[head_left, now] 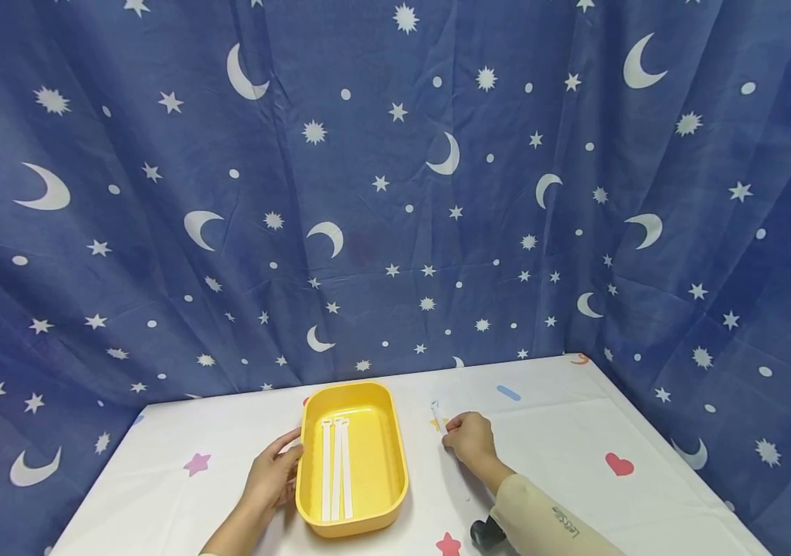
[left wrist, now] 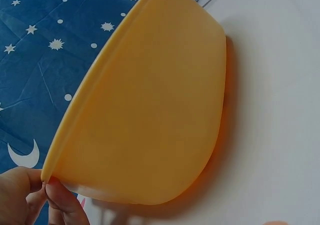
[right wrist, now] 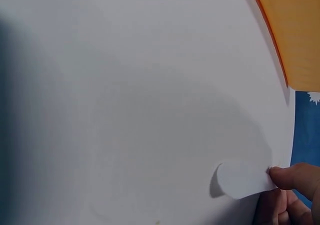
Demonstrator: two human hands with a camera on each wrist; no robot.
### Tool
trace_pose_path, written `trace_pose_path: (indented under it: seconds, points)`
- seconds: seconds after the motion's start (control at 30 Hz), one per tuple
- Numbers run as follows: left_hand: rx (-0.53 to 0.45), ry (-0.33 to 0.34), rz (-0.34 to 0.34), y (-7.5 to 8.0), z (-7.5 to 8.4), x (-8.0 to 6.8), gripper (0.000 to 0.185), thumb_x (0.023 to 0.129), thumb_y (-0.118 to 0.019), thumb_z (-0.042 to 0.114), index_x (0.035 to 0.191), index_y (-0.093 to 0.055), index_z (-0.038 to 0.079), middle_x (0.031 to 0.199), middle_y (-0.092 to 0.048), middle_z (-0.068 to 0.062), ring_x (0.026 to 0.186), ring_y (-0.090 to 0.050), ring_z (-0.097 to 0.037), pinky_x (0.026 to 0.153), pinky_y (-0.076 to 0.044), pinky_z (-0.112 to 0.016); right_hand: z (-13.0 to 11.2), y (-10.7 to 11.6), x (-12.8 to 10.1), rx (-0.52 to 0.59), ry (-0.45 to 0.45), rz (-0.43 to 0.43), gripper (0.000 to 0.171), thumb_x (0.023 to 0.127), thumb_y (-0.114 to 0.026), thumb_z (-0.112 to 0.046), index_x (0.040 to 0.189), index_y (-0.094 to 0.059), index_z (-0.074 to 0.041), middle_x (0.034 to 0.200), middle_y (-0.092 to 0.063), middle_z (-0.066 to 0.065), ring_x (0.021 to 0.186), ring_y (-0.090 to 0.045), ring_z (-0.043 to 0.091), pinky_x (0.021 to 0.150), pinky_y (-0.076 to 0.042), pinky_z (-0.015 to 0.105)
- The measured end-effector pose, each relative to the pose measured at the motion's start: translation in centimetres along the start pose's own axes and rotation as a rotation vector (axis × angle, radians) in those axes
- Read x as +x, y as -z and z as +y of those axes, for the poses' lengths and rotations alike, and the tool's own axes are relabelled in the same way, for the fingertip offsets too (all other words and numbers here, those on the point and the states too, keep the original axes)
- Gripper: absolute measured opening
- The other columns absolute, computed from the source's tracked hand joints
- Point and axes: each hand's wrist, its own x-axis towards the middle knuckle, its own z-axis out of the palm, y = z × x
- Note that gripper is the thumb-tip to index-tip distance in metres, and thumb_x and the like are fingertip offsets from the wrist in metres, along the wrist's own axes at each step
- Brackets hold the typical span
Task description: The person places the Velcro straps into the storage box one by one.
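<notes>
A yellow plastic basin [head_left: 378,471] stands on the table, with several white cable straps [head_left: 336,467] lying lengthwise in its left half. My left hand [head_left: 273,475] is at the basin's left side; in the left wrist view, thumb and fingers pinch the rim of the basin [left wrist: 145,105]. To the right of the basin, my right hand [head_left: 473,442] pinches one end of another white strap [head_left: 436,413], whose slotted end points away from me. The right wrist view shows the rounded end of that strap [right wrist: 245,180] sticking out from the fingertips.
A white tablecloth [head_left: 548,463] with coloured shapes covers the table. Blue curtains [head_left: 368,232] with moons and stars hang behind it and at the sides. A dark rounded object [head_left: 487,533] shows by the right sleeve [head_left: 541,517].
</notes>
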Motion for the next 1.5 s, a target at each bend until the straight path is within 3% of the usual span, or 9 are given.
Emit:
trace_pose_path:
  seconds: [0.3,0.53,0.9,1.37,1.5]
  points:
    - [0.008,-0.002,-0.006,0.0,0.1,-0.2,0.048,0.099,-0.055,0.02,0.144,-0.047,0.005,0.092,-0.066,-0.01,0.063,-0.063,-0.01,0.044,-0.045,-0.018,0.1,0.3,0.2,-0.023,0.002,-0.025,0.013,0.067,-0.08,0.002,0.074,-0.069,-0.003,0.063,-0.06,-0.001,0.06,-0.053,0.012,0.054,-0.044,0.024]
    - [-0.001,0.007,-0.003,-0.1,0.1,-0.2,0.048,0.099,-0.055,0.019,0.144,-0.047,0.005,0.09,-0.065,-0.01,0.063,-0.063,-0.011,0.046,-0.047,-0.019,0.3,0.4,0.3,-0.021,0.018,-0.039,0.013,0.066,-0.077,0.004,0.072,-0.068,-0.004,0.062,-0.062,-0.001,0.059,-0.053,0.012,0.055,-0.045,0.024]
    - [-0.018,0.005,-0.007,-0.2,0.3,-0.2,0.047,0.099,-0.055,0.018,0.144,-0.047,0.005,0.09,-0.066,-0.01,0.064,-0.063,-0.011,0.048,-0.05,-0.02,1.0,0.4,0.8,0.16,-0.081,-0.115,0.008,0.071,-0.07,0.003,0.079,-0.069,0.0,0.054,-0.057,-0.001,0.042,-0.052,0.007,0.042,-0.044,0.018]
    - [0.015,0.012,0.006,-0.2,0.3,-0.3,0.046,0.098,-0.055,0.018,0.143,-0.049,0.008,0.088,-0.067,-0.01,0.058,-0.059,-0.008,0.043,-0.043,-0.017,0.5,0.3,0.2,0.346,-0.152,-0.214,0.014,0.075,-0.069,0.004,0.088,-0.067,0.006,0.062,-0.06,0.004,0.05,-0.056,0.009,0.048,-0.053,0.022]
    - [0.008,0.0,-0.003,-0.1,0.2,-0.2,0.047,0.099,-0.054,0.02,0.144,-0.047,0.006,0.091,-0.068,-0.011,0.062,-0.062,-0.01,0.048,-0.049,-0.02,0.3,0.4,0.1,0.374,-0.165,-0.227,0.016,0.075,-0.069,0.004,0.09,-0.067,0.007,0.063,-0.06,0.004,0.05,-0.056,0.01,0.048,-0.053,0.022]
